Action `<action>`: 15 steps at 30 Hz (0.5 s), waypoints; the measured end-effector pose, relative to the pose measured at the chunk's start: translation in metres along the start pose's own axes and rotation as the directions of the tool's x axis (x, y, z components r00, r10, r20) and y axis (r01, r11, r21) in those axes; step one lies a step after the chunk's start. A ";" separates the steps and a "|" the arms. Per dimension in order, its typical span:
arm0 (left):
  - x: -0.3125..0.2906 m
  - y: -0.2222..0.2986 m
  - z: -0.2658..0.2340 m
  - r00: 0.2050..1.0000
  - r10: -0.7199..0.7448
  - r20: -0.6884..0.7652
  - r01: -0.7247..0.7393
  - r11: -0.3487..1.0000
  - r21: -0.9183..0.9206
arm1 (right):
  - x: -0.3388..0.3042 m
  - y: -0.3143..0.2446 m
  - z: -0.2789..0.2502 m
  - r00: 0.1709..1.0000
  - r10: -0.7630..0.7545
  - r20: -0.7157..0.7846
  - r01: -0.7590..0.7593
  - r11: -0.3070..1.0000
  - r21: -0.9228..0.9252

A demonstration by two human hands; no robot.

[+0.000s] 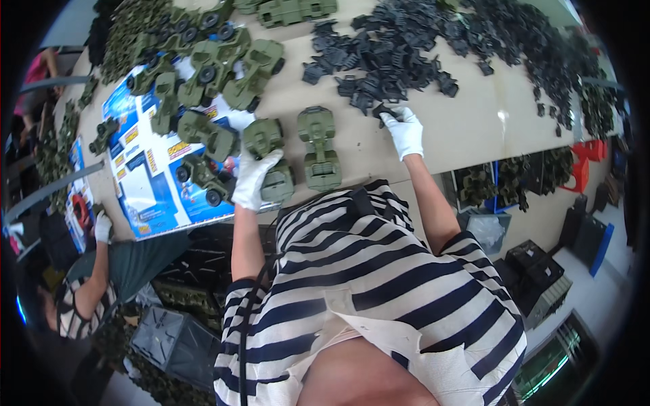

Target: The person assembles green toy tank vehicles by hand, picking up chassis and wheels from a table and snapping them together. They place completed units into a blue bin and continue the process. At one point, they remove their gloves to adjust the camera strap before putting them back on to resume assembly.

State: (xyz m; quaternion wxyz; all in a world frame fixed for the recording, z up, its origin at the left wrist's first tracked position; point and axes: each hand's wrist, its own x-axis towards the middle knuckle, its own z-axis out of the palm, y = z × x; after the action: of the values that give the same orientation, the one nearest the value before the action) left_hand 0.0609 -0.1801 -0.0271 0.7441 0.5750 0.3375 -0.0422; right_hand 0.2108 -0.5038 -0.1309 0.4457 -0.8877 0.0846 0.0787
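Note:
White gloves cover both of my hands. My left hand (pixel 252 177) wraps its fingers over the middle of an olive-green toy vehicle body (pixel 264 135), which lies near the table's front edge. To its right a second green vehicle body (pixel 319 149) lies lengthwise, touched by neither hand. Out to the right, my right hand (pixel 405 132) pinches a small black plastic part (pixel 384 110) just in front of the pile of black parts (pixel 386 51). The exact shape of that part is too small to make out.
Several green toy vehicles with black wheels (pixel 206 68) crowd the left of the table (pixel 467 135), some on blue printed sheets (pixel 152 176). More dark parts (pixel 535 54) spread along the far right. At the left, a co-worker's gloved hand (pixel 103 227) rests by the table edge. Crates (pixel 176 342) stand below.

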 end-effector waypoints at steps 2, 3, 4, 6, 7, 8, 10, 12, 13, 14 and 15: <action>-0.004 -0.009 -0.013 0.998 0.038 0.040 -0.037 0.999 -0.019 | -0.017 -0.041 -0.024 0.999 -0.025 0.023 0.029 0.980 -0.199; -0.013 -0.002 -0.007 0.999 0.034 0.037 -0.032 0.998 -0.046 | -0.020 -0.051 -0.032 0.993 -0.098 0.065 0.116 0.905 -0.409; -0.020 0.007 -0.003 0.999 0.032 0.030 -0.030 0.997 -0.068 | -0.024 -0.058 -0.036 0.980 -0.158 0.125 0.201 0.782 -0.590; -0.019 0.004 -0.001 0.996 0.056 0.064 -0.055 0.998 -0.015 | -0.036 -0.073 -0.034 0.965 -0.126 0.229 0.253 0.670 -0.698; -0.020 0.007 0.006 0.995 0.059 0.075 -0.062 0.997 0.040 | -0.043 -0.081 -0.029 0.963 -0.058 0.264 0.223 0.720 -0.657; -0.020 0.008 0.010 0.995 0.061 0.085 -0.069 0.993 0.095 | -0.047 -0.084 -0.027 0.953 0.008 0.302 0.188 0.767 -0.614; -0.021 0.007 0.008 0.986 0.043 0.163 -0.060 0.993 0.101 | -0.041 -0.073 -0.034 0.898 0.024 0.439 0.201 0.865 -0.459; -0.028 0.017 0.011 0.981 0.045 0.190 -0.061 0.995 0.078 | -0.032 -0.071 -0.048 0.853 -0.066 0.518 0.325 0.844 -0.427; -0.030 0.019 0.012 0.979 0.034 0.201 -0.053 0.994 0.092 | -0.030 -0.084 -0.058 0.815 -0.156 0.557 0.512 0.642 -0.570; -0.031 0.021 0.014 0.977 0.022 0.211 -0.045 0.993 0.106 | -0.026 -0.077 -0.059 0.708 -0.308 0.635 0.689 0.496 -0.528; -0.032 0.023 0.015 0.975 0.011 0.220 -0.038 0.992 0.119 | -0.018 -0.064 -0.058 0.563 -0.431 0.705 0.826 0.315 -0.467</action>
State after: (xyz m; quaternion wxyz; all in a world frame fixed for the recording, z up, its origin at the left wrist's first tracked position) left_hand 0.0534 -0.1964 0.0112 0.7404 0.6156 0.2433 -0.1168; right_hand 0.2112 -0.5119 -0.0430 0.0226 -0.8936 -0.4309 0.1240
